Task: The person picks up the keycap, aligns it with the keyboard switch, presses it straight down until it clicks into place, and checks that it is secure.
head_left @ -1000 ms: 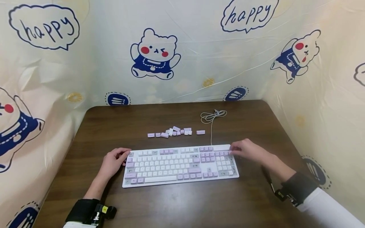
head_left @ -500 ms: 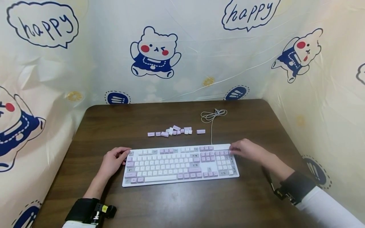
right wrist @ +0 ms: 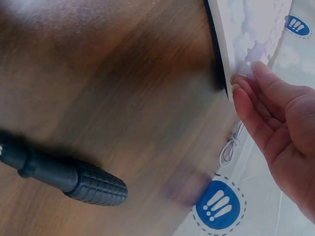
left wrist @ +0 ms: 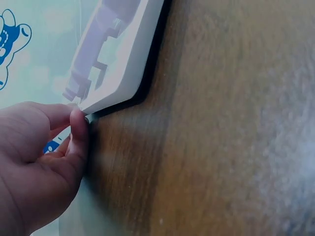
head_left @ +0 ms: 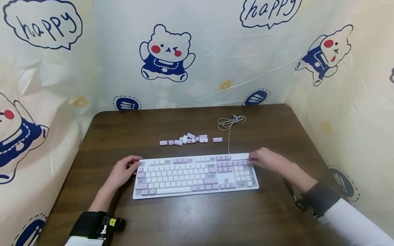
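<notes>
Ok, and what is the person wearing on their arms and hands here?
The left hand and right hand are ungloved. Each arm has a white sleeve and a wide black wristband carrying a small dark device. The left device shows a yellow patch.

smooth plastic keyboard (head_left: 176,177); wood-grained tabletop (head_left: 191,218) with soft sheen; creased, slightly glossy sheeting (head_left: 215,58).

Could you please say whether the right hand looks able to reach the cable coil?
Probably yes: nothing visible blocks the right hand from the cable coil, though that hand would first have to release the keyboard.
</notes>
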`<move>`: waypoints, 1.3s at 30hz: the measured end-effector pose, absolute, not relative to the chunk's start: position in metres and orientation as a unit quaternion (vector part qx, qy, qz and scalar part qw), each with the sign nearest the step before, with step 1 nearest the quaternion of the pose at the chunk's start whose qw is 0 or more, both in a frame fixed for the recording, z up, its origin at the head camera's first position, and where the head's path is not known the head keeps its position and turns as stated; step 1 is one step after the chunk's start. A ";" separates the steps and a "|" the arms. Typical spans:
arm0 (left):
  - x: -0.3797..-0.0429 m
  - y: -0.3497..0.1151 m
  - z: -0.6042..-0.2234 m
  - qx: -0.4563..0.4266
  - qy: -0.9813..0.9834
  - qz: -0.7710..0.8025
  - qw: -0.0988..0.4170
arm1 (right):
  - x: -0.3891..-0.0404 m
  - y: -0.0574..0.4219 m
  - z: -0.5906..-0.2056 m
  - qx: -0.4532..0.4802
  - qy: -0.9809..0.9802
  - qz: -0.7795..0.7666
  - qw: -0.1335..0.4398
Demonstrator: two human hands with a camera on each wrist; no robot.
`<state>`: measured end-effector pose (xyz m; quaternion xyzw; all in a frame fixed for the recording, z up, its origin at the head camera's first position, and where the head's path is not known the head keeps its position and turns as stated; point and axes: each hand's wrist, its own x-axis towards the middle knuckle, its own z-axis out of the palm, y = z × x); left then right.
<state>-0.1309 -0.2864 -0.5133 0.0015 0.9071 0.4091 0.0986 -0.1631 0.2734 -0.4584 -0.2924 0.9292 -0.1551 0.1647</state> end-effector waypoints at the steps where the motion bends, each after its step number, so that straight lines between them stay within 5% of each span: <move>1: -0.132 -0.286 -0.513 0.002 0.907 0.409 0.098 | -0.162 0.274 -0.459 -0.297 0.929 -0.155 0.158; 39: -0.128 -0.287 -0.517 -0.023 0.901 0.421 0.103 | -0.157 0.272 -0.451 -0.327 0.929 -0.120 0.122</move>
